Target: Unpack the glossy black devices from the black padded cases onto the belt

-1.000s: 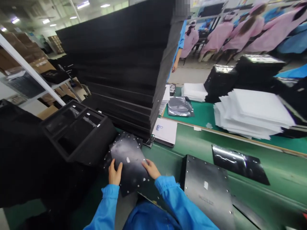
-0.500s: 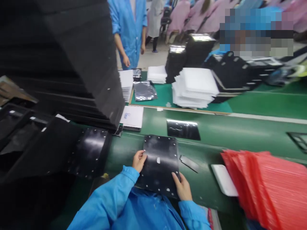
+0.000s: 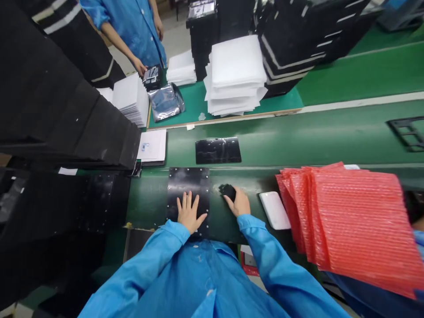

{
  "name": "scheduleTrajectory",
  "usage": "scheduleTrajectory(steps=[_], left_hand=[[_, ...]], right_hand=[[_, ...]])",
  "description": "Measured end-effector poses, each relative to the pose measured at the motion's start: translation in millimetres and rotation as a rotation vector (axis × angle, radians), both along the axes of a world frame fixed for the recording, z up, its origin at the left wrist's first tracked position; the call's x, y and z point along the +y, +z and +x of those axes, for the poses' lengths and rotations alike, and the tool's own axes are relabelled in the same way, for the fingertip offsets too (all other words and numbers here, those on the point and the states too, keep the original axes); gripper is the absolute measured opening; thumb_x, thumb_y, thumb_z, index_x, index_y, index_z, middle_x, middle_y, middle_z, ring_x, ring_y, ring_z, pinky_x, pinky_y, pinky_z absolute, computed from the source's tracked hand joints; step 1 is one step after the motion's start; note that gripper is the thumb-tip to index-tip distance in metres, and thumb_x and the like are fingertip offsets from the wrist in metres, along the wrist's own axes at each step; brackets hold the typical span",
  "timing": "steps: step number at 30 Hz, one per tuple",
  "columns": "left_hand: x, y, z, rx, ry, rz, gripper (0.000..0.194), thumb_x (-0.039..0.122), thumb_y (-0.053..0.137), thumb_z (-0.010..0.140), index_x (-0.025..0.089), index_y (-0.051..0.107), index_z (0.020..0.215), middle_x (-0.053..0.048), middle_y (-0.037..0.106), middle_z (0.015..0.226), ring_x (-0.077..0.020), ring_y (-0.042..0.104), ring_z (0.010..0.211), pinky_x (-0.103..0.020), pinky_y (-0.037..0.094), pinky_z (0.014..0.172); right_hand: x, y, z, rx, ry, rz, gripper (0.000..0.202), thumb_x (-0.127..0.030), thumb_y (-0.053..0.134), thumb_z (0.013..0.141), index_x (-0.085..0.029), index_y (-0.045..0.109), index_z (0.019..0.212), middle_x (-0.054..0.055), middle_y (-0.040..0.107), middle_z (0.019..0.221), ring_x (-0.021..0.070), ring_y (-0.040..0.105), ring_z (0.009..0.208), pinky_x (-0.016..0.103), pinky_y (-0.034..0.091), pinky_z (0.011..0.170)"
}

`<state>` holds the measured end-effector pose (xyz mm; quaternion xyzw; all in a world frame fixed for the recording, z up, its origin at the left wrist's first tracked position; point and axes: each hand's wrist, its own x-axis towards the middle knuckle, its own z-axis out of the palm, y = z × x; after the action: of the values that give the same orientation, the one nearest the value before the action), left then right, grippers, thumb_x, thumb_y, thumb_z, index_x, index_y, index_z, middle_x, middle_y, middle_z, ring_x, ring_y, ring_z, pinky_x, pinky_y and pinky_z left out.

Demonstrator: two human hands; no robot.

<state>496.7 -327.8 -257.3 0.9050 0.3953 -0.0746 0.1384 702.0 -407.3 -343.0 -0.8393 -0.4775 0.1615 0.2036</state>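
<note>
While the left hand (image 3: 189, 215) rests on the dark panel (image 3: 180, 180), fingers spread and gripping nothing, the fingers of the right hand (image 3: 241, 203) close round a small black object (image 3: 228, 190), its kind unclear, right of the panel and apart from it. Lying at the near edge of the surface (image 3: 149, 198), directly beneath the nearer, left hand, the panel points its long axis toward the far edge. Rectangular and faintly glossy, it bears pale dots along its borders.

Black panel (image 3: 185, 182): smooth, hard-looking, softly sheened. Dark sheet (image 3: 218, 151): glossy, plastic-looking. Red wrap (image 3: 361, 216): shiny, ribbed plastic film. Silvery bag (image 3: 164, 102): creased, reflective film. Black blocks (image 3: 89, 121): matt, foam-like from where I stand. Green worktop (image 3: 314, 137): smooth, satin. Blue sleeves (image 3: 150, 249): matt, creased cloth.
</note>
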Motion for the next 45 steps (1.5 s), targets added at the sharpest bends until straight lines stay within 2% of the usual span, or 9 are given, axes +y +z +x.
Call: scheduleTrajectory(steps=[7, 13, 17, 22, 25, 29, 34, 40, 45], left_hand=[[-4.2, 2.9, 6.7, 0.003, 0.063, -0.110, 0.099, 0.059, 0.072, 0.064, 0.014, 0.037, 0.145, -0.022, 0.021, 0.155, -0.0428, 0.007, 0.144, -0.064, 0.004, 0.113], [-17.9, 20.8, 40.8, -0.007, 0.288, -0.170, 0.102, 0.027, 0.075, 0.056, 0.008, 0.031, 0.146, -0.027, 0.011, 0.156, -0.0477, 0.001, 0.143, -0.067, 0.001, 0.111], [4.5, 56.2, 7.6, -0.252, 0.375, -0.318, 0.104, 0.015, 0.063, 0.052, 0.012, 0.025, 0.148, -0.020, 0.012, 0.158, -0.0400, 0.006, 0.145, -0.057, 0.012, 0.115], [68.4, 80.9, -62.8, -0.640, 0.670, -0.513, 0.086, 0.016, 0.051, 0.047, 0.011, 0.050, 0.132, -0.010, 0.061, 0.126, -0.0287, 0.055, 0.119, -0.037, 0.045, 0.100], [87.4, 73.2, -71.6, -0.651, 0.894, -0.620, 0.070, 0.018, 0.048, 0.041, 0.010, 0.064, 0.108, -0.004, 0.070, 0.087, -0.0247, 0.064, 0.085, -0.031, 0.053, 0.072], [87.9, 61.7, -66.8, -0.691, 0.922, -0.735, 0.061, 0.016, 0.049, 0.038, 0.013, 0.066, 0.096, 0.000, 0.069, 0.077, -0.0208, 0.061, 0.074, -0.026, 0.049, 0.061], [90.5, 40.9, -69.7, -0.686, 0.991, -0.656, 0.056, 0.016, 0.051, 0.043, 0.018, 0.066, 0.096, -0.001, 0.071, 0.084, -0.0247, 0.065, 0.088, -0.032, 0.052, 0.078], [99.1, 13.7, -68.0, -0.737, 0.948, -0.613, 0.047, 0.020, 0.054, 0.054, 0.016, 0.064, 0.100, -0.007, 0.070, 0.102, -0.0278, 0.062, 0.108, -0.035, 0.047, 0.096], [93.3, 8.4, -62.7, -0.837, 0.829, -0.761, 0.050, 0.018, 0.053, 0.062, 0.016, 0.059, 0.112, -0.009, 0.069, 0.107, -0.0254, 0.065, 0.104, -0.034, 0.050, 0.093]], right_hand=[[19.8, 74.9, -31.5, -0.062, 0.382, -0.280, 0.030, -0.026, 0.059, 0.079, -0.012, 0.058, 0.105, 0.017, 0.065, 0.097, 0.0293, 0.061, 0.089, 0.036, 0.043, 0.076], [47.0, 84.4, -0.7, 0.193, 0.658, -0.337, 0.031, -0.017, 0.060, 0.072, -0.015, 0.061, 0.103, 0.010, 0.069, 0.095, 0.0254, 0.064, 0.086, 0.030, 0.044, 0.071], [38.9, 60.9, 22.7, 0.272, 0.364, -0.167, 0.051, -0.028, 0.062, 0.075, -0.013, 0.057, 0.123, 0.015, 0.064, 0.119, 0.0313, 0.057, 0.110, 0.040, 0.044, 0.092], [25.2, 22.7, -26.8, 0.620, 0.123, 0.113, 0.085, -0.058, 0.057, 0.078, -0.007, 0.036, 0.143, 0.019, 0.030, 0.151, 0.0308, 0.025, 0.141, 0.047, 0.019, 0.117], [36.5, 13.4, -74.1, 0.961, -0.120, 0.134, 0.094, -0.066, 0.044, 0.082, -0.011, 0.013, 0.151, 0.014, 0.015, 0.157, 0.0234, 0.015, 0.145, 0.042, 0.014, 0.118], [51.2, 16.2, -89.6, 1.055, -0.266, 0.158, 0.096, -0.061, 0.047, 0.082, -0.012, 0.004, 0.152, 0.014, 0.008, 0.158, 0.0207, 0.010, 0.146, 0.040, 0.010, 0.119], [34.4, 39.5, -69.0, 0.736, -0.084, 0.130, 0.085, -0.041, 0.060, 0.077, -0.016, 0.024, 0.149, 0.012, 0.017, 0.157, 0.0294, 0.024, 0.142, 0.046, 0.023, 0.116], [9.4, 58.6, -116.2, 0.366, 0.030, -0.072, 0.062, -0.023, 0.056, 0.074, -0.023, 0.050, 0.136, 0.014, 0.020, 0.156, 0.0311, 0.067, 0.092, 0.047, 0.052, 0.082], [28.7, 66.7, -104.6, 0.879, -0.415, 0.137, 0.067, -0.045, 0.063, 0.068, -0.017, 0.054, 0.127, 0.017, 0.059, 0.121, 0.0213, 0.064, 0.072, 0.034, 0.050, 0.060]])
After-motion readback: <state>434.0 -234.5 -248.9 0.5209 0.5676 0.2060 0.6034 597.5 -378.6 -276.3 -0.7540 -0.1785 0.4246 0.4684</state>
